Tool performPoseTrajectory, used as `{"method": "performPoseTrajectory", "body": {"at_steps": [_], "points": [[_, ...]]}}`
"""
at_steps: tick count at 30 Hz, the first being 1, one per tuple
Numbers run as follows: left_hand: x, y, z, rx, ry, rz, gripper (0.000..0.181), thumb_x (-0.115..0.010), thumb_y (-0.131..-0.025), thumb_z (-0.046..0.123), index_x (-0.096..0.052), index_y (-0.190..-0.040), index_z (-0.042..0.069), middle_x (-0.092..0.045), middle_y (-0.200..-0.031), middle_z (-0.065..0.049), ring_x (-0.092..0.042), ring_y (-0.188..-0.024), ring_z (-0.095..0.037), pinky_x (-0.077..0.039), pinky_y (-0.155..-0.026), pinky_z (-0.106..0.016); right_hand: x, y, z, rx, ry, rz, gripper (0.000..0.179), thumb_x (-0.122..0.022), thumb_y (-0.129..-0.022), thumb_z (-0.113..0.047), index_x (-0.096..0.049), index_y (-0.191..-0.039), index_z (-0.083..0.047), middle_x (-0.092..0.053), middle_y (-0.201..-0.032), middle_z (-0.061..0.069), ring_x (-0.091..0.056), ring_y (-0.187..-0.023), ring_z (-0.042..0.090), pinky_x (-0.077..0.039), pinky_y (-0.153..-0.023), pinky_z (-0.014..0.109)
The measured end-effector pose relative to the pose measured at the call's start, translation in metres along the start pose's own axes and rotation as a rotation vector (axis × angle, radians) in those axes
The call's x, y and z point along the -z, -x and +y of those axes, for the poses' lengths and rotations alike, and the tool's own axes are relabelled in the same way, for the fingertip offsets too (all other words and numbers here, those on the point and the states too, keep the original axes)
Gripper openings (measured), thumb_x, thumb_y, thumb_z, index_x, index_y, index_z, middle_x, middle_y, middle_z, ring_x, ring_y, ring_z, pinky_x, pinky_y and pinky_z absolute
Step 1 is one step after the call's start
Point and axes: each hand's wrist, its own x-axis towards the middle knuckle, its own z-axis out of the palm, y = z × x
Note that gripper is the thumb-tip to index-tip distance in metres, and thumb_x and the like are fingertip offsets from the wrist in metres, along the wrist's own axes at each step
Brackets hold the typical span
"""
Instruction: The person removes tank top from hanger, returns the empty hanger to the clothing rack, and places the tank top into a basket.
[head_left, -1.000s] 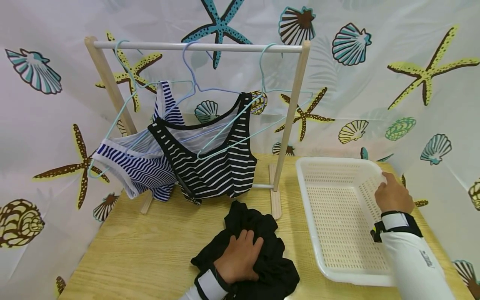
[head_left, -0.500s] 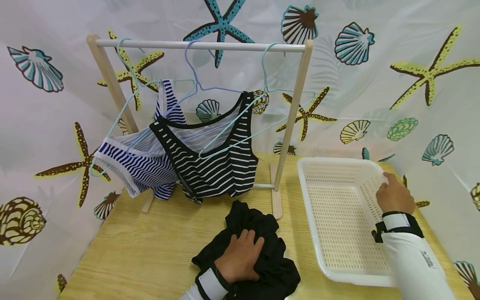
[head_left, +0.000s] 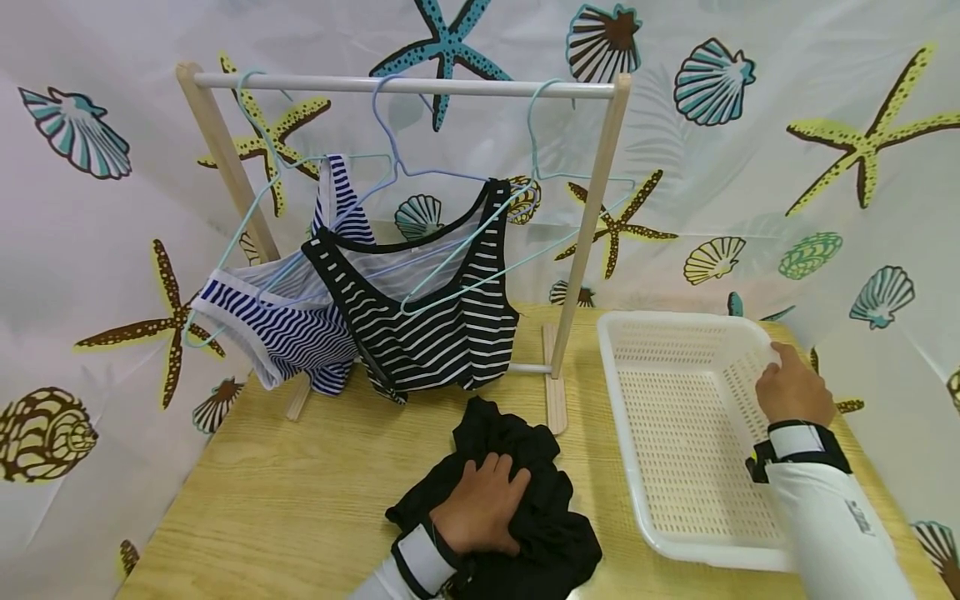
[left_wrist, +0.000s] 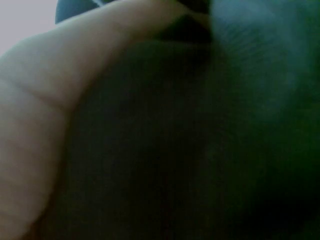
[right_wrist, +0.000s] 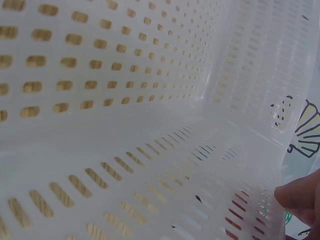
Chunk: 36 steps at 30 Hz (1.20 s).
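Resting spread on black cloth (head_left: 546,512), as yet unhung, left fingers (head_left: 501,475) have two already-hung striped garments (head_left: 457,342) beyond them; right fingers (head_left: 785,358) grip the basket (head_left: 678,442).

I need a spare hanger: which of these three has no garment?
The right hanger: it is bare; the left hanger holds a blue striped garment, the middle hanger a black striped top.

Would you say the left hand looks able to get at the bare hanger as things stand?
Probably yes: the left hand rests on the black cloth, and the bare hanger hangs partly in front of the black striped top, with nothing visible blocking its near side.
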Motion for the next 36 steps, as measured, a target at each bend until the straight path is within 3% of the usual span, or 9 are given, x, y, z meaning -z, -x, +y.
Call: {"method": "performPoseTrajectory", "body": {"at_steps": [10, 17, 29, 36], "points": [[0.002, -0.004, 0.002, 0.002, 0.017, -0.02, 0.076, -0.086, -0.06, 0.057, -0.05, -0.114, 0.017, -0.046, -0.1, -0.003, -0.04, -0.085, -0.017, -0.033, -0.066, -0.035, 0.003, 0.0, 0.004, -0.016, -0.005, 0.002, 0.048, -0.034, -0.103, -0.018, -0.03, -0.149, -0.006, -0.051, -0.118, 0.04, -0.054, -0.082, 0.052, -0.042, -0.063, 0.057], [0.002, -0.007, 0.004, -0.007, 0.037, -0.018, 0.077, -0.086, -0.061, 0.056, -0.05, -0.116, 0.016, -0.047, -0.101, -0.005, -0.041, -0.087, -0.018, -0.034, -0.067, -0.035, 0.005, -0.001, 0.009, -0.001, -0.011, 0.022, 0.048, -0.037, -0.103, -0.017, -0.031, -0.148, -0.005, -0.053, -0.113, 0.039, -0.053, -0.073, 0.047, -0.039, -0.057, 0.05], [-0.002, -0.001, -0.002, 0.008, 0.039, -0.022, 0.077, -0.086, -0.06, 0.054, -0.05, -0.115, 0.016, -0.047, -0.1, -0.004, -0.041, -0.084, -0.017, -0.034, -0.065, -0.035, -0.001, -0.001, -0.001, 0.023, -0.025, 0.013, 0.047, -0.037, -0.102, -0.017, -0.032, -0.147, -0.004, -0.053, -0.114, 0.038, -0.055, -0.077, 0.047, -0.04, -0.057, 0.05], [0.0, -0.001, 0.0, -0.005, 0.023, -0.013, 0.077, -0.086, -0.06, 0.055, -0.05, -0.115, 0.016, -0.048, -0.101, -0.004, -0.041, -0.085, -0.017, -0.034, -0.065, -0.034, -0.002, 0.0, 0.005, 0.02, -0.031, 0.024, 0.047, -0.038, -0.102, -0.017, -0.034, -0.147, -0.004, -0.054, -0.113, 0.039, -0.055, -0.072, 0.045, -0.039, -0.054, 0.047]]}}
